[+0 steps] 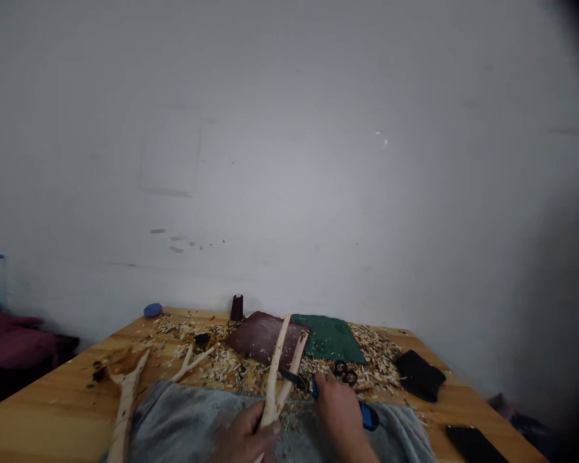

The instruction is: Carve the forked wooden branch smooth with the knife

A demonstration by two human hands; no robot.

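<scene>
My left hand (246, 434) is shut around the lower part of a peeled forked branch (273, 379), whose two pale arms rise towards the far side of the table. My right hand (338, 411) grips a folding knife (369, 416) with a blue handle. Its dark blade (293, 379) points left, close to the branch's fork. A grey cloth (183, 418) covers my lap beneath both hands. Another peeled forked branch (125, 405) lies to the left, partly over the cloth.
A wooden table (53, 418) is strewn with wood shavings. On it are a thin forked stick (193, 363), a maroon leather pad (263, 337), a green mat (328, 337), black scissors (345, 372), a black pouch (419, 375), a phone (473, 444), a dark spool (237, 307) and a blue roll (153, 310). A white wall (289, 161) stands behind.
</scene>
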